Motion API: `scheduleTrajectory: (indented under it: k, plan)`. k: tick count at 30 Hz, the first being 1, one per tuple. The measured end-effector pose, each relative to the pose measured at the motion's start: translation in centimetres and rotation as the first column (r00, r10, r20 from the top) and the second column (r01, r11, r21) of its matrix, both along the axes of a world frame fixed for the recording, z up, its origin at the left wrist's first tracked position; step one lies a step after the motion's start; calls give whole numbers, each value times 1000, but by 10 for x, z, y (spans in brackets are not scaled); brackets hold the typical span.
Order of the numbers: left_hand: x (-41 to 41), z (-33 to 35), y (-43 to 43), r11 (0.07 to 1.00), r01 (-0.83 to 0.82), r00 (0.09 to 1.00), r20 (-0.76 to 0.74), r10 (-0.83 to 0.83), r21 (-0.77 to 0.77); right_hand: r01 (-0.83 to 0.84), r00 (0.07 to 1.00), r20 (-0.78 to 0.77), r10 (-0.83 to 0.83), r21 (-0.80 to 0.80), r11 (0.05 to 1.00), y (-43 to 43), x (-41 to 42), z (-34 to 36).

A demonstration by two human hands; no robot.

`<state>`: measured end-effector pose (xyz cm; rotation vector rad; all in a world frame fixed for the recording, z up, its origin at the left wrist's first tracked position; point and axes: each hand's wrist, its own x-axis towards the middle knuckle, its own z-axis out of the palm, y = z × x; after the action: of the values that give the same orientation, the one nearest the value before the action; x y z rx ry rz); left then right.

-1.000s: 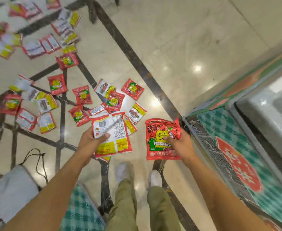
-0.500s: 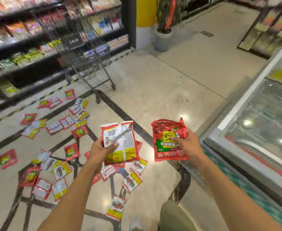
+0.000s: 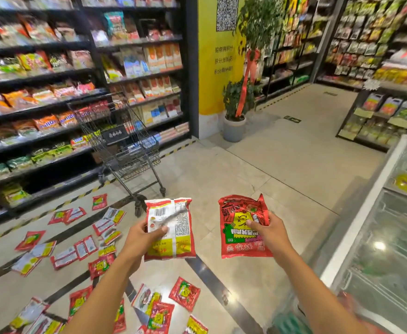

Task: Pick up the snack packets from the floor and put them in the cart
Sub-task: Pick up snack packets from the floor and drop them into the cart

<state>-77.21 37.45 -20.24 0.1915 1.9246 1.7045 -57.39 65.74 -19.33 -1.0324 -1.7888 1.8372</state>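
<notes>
Each hand, left and right, pinched a snack packet, white-backed and red-faced, with the cart well beyond the fingertips.

- The view has lifted from the floor. The cart, out of sight a second ago and cut off half a second ago, now stands whole at the far left, in front of the shelves.
- The potted plant has come fully into view, far centre.
- The loose packets have slid to the near left.
- The left hand with its white-backed packet and the right hand with its red packet now hang over bare floor, nearer the cart.
</notes>
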Motion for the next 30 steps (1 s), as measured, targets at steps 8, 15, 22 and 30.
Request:
scheduleTrajectory:
  k: [8, 15, 22, 30]
  plan:
    - [-77, 24, 136, 996, -84, 996, -11, 84, 18, -73, 997, -27, 73, -16, 997, 150, -93, 16]
    - [-144, 40, 213, 985, -162, 986, -32, 164, 50, -87, 995, -48, 84, -48, 995, 234, -177, 27]
    - [-241, 32, 268, 973, -230, 973, -29, 230, 30, -132, 991, -18, 131, -54, 990, 296, -280, 19]
    - [-412, 22, 330, 948, -314, 950, 11, 314, 46, -198, 980, 5, 198, -45, 979, 360, -472, 15]
